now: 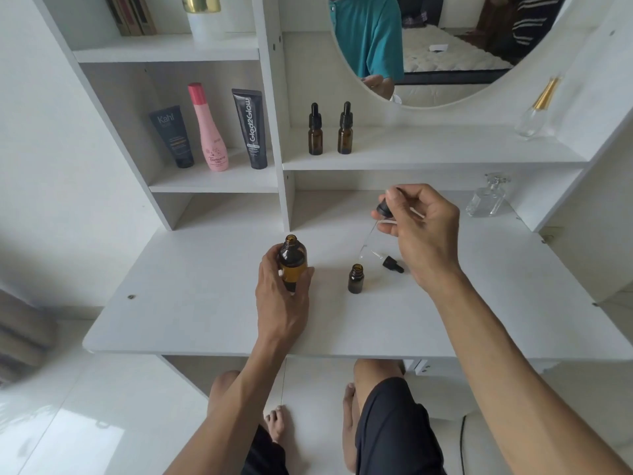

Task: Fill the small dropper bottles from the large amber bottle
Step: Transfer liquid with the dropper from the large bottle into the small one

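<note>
Two capped dropper bottles (330, 129) shelved, loose dropper cap (392, 264) beside open small bottle (356, 278)

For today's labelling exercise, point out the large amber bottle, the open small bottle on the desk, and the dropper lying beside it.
large amber bottle (292, 258), head view, on its shoulder.
open small bottle (356, 281), head view, on its body.
lying dropper (392, 264), head view, on its black cap.

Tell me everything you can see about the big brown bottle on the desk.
The large amber bottle looks like dark brown glass, round-bodied with a narrow threaded neck. Its cap is off, the mouth open. It stands upright on the white desk, left of the small open bottle. The left hand grips its lower body. How full it is cannot be told.
</note>
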